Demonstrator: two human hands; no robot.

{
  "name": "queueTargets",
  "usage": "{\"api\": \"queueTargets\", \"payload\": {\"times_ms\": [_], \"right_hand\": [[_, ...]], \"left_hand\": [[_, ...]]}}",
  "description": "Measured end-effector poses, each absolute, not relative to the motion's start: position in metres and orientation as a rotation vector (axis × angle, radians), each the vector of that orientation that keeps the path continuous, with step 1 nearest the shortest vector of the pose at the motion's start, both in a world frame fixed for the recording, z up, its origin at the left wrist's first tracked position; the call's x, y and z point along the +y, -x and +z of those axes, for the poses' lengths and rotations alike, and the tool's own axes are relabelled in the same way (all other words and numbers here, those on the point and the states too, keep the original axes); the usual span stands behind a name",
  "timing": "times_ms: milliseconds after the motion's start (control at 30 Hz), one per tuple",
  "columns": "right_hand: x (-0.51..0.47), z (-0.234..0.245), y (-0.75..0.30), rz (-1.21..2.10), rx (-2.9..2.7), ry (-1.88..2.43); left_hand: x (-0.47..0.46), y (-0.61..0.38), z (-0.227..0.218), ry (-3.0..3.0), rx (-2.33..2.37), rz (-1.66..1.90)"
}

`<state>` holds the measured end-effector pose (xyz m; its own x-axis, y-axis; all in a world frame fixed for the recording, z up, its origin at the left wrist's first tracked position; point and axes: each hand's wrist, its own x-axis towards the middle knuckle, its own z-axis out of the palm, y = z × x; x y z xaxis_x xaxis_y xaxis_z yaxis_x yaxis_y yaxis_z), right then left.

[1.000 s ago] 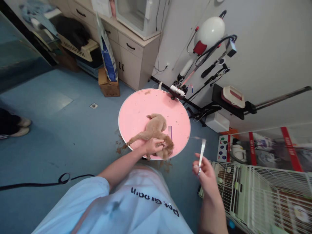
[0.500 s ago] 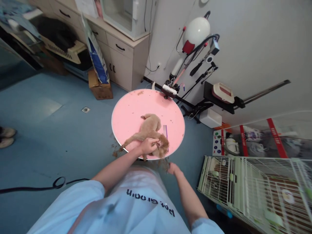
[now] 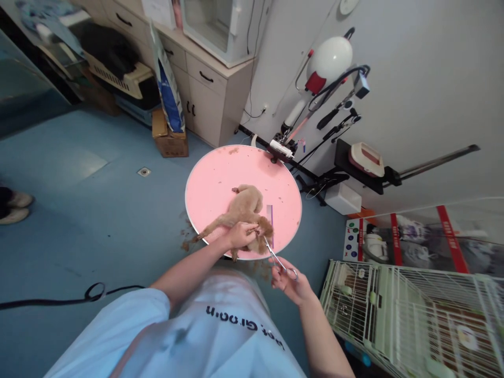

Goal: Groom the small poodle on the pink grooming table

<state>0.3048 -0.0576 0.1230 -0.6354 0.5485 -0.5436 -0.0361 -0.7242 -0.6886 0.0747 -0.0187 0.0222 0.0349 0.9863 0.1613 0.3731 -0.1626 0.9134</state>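
Note:
A small tan curly dog (image 3: 243,206) lies on a round pink table (image 3: 214,178). My left hand (image 3: 241,234) is closed on the dog near its head. My right hand (image 3: 289,282) grips a pair of thin metal scissors (image 3: 275,255) by the loops, the blades pointing up toward the dog's head and close to my left fingers. A purple comb (image 3: 270,212) lies on the table beside the dog. Tufts of cut fur are scattered on the table and floor.
A white wire cage (image 3: 413,310) stands at the lower right. A dryer on a stand (image 3: 328,60) and a tray (image 3: 367,159) are behind the table. Cabinets (image 3: 208,92), a cardboard box (image 3: 169,139) and a black cable (image 3: 59,299) are on the left. Someone's shoes (image 3: 13,206) show at the left edge.
My right hand first held a pale tool up at the right, dropped below the table edge, and now holds scissors up toward the dog's head. My left hand stayed on the dog.

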Motion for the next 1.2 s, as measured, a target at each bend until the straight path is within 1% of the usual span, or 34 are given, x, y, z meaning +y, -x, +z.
{"api": "queueTargets", "payload": {"times_ms": [67,233,500,600,700,800,933,1133,1200], "right_hand": [[-0.057,0.121,-0.294,2.481,-0.812,1.048],[-0.044,0.115,-0.291,2.527,-0.71,1.014],[-0.044,0.118,-0.288,2.475,-0.791,1.034],[-0.048,0.123,-0.29,2.518,-0.818,0.99],[-0.053,0.133,-0.297,2.548,-0.849,0.959],[-0.06,0.145,-0.309,2.461,-0.917,0.963],[-0.066,0.147,-0.32,2.351,-1.042,0.92],[-0.051,0.117,-0.3,2.003,-1.152,1.147],[-0.037,0.101,-0.286,1.819,-1.249,1.299]], "left_hand": [[-0.019,-0.076,0.02,-1.621,1.407,1.138],[-0.019,-0.076,0.022,-1.603,1.417,1.105],[-0.021,-0.074,0.021,-1.639,1.401,1.134],[-0.017,-0.077,0.024,-1.647,1.367,1.103],[-0.007,-0.081,0.033,-1.582,1.412,1.145],[0.003,-0.077,0.041,-1.461,1.444,1.187],[0.006,-0.063,0.041,-1.452,1.382,1.093],[0.001,-0.061,0.028,-1.602,1.282,0.892],[0.002,-0.065,0.024,-1.634,1.283,0.865]]}}
